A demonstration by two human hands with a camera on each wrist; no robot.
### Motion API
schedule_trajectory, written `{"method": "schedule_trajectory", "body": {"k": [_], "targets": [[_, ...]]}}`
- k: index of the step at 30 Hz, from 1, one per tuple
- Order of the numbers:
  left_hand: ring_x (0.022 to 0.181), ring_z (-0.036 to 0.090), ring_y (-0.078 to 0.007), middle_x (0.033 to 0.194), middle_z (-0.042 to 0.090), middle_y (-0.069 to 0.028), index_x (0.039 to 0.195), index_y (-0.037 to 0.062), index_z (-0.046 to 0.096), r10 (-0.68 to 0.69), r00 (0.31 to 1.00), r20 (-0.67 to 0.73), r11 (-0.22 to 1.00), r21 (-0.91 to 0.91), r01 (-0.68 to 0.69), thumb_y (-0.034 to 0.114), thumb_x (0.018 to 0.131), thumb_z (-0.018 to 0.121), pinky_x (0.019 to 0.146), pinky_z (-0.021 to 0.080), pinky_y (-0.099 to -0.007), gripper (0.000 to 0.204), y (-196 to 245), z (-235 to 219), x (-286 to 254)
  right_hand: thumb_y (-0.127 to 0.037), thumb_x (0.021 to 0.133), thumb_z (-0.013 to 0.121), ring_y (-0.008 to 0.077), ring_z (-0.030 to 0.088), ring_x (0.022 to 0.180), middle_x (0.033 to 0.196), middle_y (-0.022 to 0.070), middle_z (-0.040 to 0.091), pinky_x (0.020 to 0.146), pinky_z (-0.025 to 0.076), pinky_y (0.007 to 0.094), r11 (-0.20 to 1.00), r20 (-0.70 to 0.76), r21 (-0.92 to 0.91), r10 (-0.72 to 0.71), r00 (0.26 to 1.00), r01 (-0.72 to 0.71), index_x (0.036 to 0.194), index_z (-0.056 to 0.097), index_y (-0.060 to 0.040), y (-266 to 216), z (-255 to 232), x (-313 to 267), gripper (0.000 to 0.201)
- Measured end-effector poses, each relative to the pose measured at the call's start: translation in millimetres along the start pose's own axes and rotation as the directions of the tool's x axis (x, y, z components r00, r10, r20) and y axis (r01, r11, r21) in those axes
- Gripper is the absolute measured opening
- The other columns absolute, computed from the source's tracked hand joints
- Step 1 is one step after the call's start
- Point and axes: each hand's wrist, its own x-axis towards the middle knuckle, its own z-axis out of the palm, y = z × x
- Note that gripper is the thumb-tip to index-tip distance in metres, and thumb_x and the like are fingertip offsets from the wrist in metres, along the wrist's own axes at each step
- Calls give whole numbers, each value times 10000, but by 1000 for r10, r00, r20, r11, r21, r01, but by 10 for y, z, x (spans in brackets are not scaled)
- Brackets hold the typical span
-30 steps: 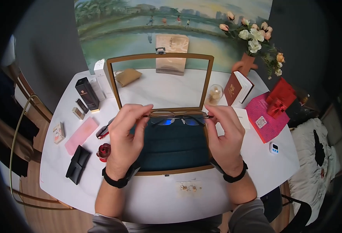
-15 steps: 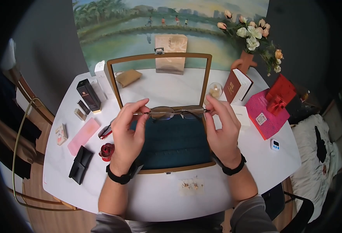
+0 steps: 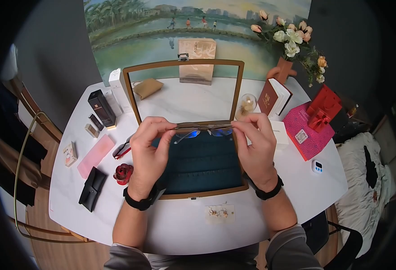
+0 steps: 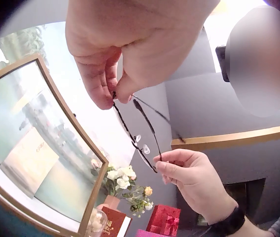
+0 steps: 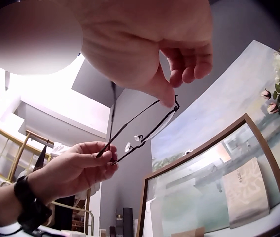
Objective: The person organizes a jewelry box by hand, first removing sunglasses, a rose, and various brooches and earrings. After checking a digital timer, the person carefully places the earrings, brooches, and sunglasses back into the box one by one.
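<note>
Between both hands a pair of thin dark-framed eyeglasses (image 3: pixel 203 127) is held up above a wooden case with a dark teal padded lining (image 3: pixel 198 164). My left hand (image 3: pixel 150 146) pinches one end of the frame by the hinge. At the opposite end, my right hand (image 3: pixel 258 144) pinches the other hinge between thumb and fingers. In the left wrist view the temple arms of the eyeglasses (image 4: pixel 130 131) are unfolded and point toward the person. The right wrist view shows the nose pads of the eyeglasses (image 5: pixel 147 136) near the frame's middle.
The case's framed lid (image 3: pixel 184 64) stands raised behind the hands. Left lie a black pouch (image 3: pixel 92 189), a red rose-shaped item (image 3: pixel 123 173) and a pink box (image 3: pixel 96 155). Earrings on a card (image 3: pixel 220 213) lie in front; a white box (image 3: pixel 279 135) and pink bag (image 3: pixel 308 135) are right.
The eyeglasses have tilted back and forth, with blue reflections gone and back on the lenses. Both hands' fingertips have drawn slightly closer together since half a second ago.
</note>
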Motion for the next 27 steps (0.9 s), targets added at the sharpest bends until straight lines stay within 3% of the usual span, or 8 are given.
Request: {"method": "schedule_trajectory", "body": {"k": [2,7,14,17,21,22,23,27], "targets": [[943,729,-178,1061,728,-99,1074,-39,744,-32,999,-37,986,-162,25,-98,961,741,850,610,-286,127,-45,15,-3,108,883,751,321,686,837,932,145,655,742,555,395,1000,-9,16,6,1000,-6,1014,727,45,24,5,-4,147],[1029,739,-183,1131,741,-115,1110,-54,701,-75,997,-17,981,-179,71,-87,1007,703,924,613,-305,108,-20,-37,-11,107,917,724,313,714,815,899,155,687,725,562,371,997,-38,71,40,998,-37,1017,698,46,39,25,-8,120],[1094,747,-208,1187,739,-140,1105,-54,682,-80,997,-2,974,-212,78,-122,1022,662,1012,603,-331,109,-66,-34,-19,98,953,730,226,729,760,903,142,743,720,570,304,983,-49,143,127,991,-119,1038,706,41,30,20,-3,105],[1028,765,-198,1133,768,-135,1043,-55,710,-53,995,-88,973,-230,31,-167,963,691,898,640,-306,138,-98,19,-11,102,946,744,211,736,773,908,140,752,728,567,292,977,-67,171,140,988,-127,1037,711,39,40,35,-10,115],[1002,761,-204,1135,760,-145,978,-49,702,-49,991,-121,973,-231,20,-204,921,678,884,643,-312,167,-99,29,-11,116,943,741,224,768,836,940,154,766,779,589,299,972,-102,203,140,985,-117,1035,711,40,47,53,-29,122],[986,757,-206,1133,749,-144,944,-43,693,26,991,-128,987,-154,-45,-215,897,675,880,644,-312,179,-96,18,-1,116,943,741,224,768,836,940,154,766,779,589,299,972,-102,203,139,985,-117,1035,711,40,55,56,-30,122],[970,753,-208,1132,737,-143,911,-36,685,101,987,-129,991,-76,-111,-225,873,672,876,645,-312,193,-89,8,7,128,935,736,251,776,869,959,163,768,807,600,314,982,-130,178,82,988,-59,1037,706,41,67,54,-29,137],[945,743,-212,1094,703,-130,866,-25,669,142,977,-156,987,-46,-151,-232,843,678,852,648,-314,209,-19,12,14,162,891,735,347,781,947,1035,197,769,871,625,374,990,-178,27,-133,975,140,1038,676,48,68,9,-17,195]]}}
